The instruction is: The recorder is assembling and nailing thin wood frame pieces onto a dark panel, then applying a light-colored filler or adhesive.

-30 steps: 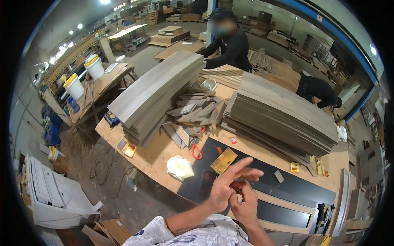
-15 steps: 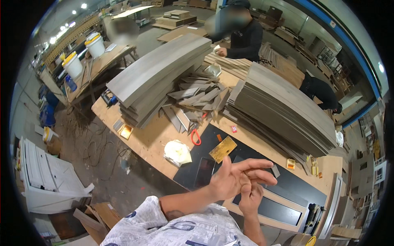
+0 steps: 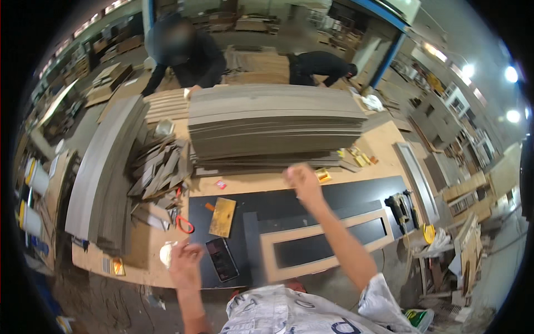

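Note:
My right hand (image 3: 303,182), fingers bent and smeared by motion, is raised over the black board (image 3: 339,199), in front of a tall stack of grey-brown planks (image 3: 275,125). A small yellow box (image 3: 322,176) lies just beyond it. Toward the near left is my left hand (image 3: 186,263), its fingers partly curled and blurred, beside a round white item (image 3: 166,254) that it partly covers; contact cannot be told. A smartphone (image 3: 222,260) and a yellowish rectangular block (image 3: 222,217) rest to its right. A pale wood frame (image 3: 268,261) lies on the black board below my right forearm.
A second plank stack (image 3: 105,172) stands at the left, with a heap of offcuts (image 3: 162,170) alongside. Red-handled scissors (image 3: 184,224) lie near the heap. A black tool (image 3: 401,210) sits at the right. Two people (image 3: 192,64) work beyond the table.
My hands, together before, have separated: the left is near the round white item, the right farther out over the board. The view has turned to the right.

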### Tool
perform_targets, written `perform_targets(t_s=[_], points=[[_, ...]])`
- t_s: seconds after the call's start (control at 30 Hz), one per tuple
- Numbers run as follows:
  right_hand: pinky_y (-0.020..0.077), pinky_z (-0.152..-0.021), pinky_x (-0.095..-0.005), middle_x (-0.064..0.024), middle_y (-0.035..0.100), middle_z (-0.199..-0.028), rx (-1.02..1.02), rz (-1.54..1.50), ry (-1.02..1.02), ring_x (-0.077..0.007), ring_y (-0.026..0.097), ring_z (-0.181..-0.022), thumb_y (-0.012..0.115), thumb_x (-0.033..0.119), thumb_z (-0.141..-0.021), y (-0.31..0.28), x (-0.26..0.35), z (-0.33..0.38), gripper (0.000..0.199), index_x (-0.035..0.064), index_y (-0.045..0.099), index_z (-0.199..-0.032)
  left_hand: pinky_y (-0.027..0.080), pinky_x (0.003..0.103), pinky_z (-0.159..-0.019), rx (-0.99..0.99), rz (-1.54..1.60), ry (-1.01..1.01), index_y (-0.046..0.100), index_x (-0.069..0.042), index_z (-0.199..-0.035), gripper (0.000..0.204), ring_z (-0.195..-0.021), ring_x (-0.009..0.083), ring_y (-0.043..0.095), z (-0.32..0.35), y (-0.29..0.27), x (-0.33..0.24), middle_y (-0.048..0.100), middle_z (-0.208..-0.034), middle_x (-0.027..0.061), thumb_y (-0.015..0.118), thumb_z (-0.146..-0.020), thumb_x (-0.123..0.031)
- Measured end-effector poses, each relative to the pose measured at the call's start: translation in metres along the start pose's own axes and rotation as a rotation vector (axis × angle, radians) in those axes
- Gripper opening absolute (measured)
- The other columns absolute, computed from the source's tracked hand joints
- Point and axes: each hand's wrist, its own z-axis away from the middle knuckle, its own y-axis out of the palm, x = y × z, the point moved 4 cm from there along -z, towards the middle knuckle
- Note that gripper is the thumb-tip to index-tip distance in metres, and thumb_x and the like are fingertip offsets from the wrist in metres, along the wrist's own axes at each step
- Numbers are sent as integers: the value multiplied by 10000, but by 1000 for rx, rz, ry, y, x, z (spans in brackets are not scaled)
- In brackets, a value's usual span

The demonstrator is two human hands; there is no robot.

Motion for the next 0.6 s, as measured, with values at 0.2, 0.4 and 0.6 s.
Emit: perform_targets(t_s=[0.2,0.4,0.6], points=[[556,-525,-321,-159,650,-785,-337,-215,349,-230,666,-634,675,515,-871,-81,-29,-176,577,-57,604,-891,338,232,-486,-202,-142,379,524,-100,-689,420,-477,98,420,42,-24,-81,388,-515,-18,494,-1025,-349],[560,-496,-357,-246,633,-764,-434,-480,443,-298,650,-575,691,446,-876,-88,-74,-213,650,-146,503,-1069,224,248,-381,-480,-213,336,507,-78,-611,522,-365,89,317,86,-27,-59,393,-445,-4,494,-1019,-404],[498,-455,-297,-228,650,-761,-290,-446,515,-231,625,-543,660,416,-909,-81,-62,-205,610,-159,503,-1037,255,215,-389,-711,-211,376,519,-119,-634,490,-381,72,346,127,-52,-79,410,-465,-30,506,-1005,-438]])
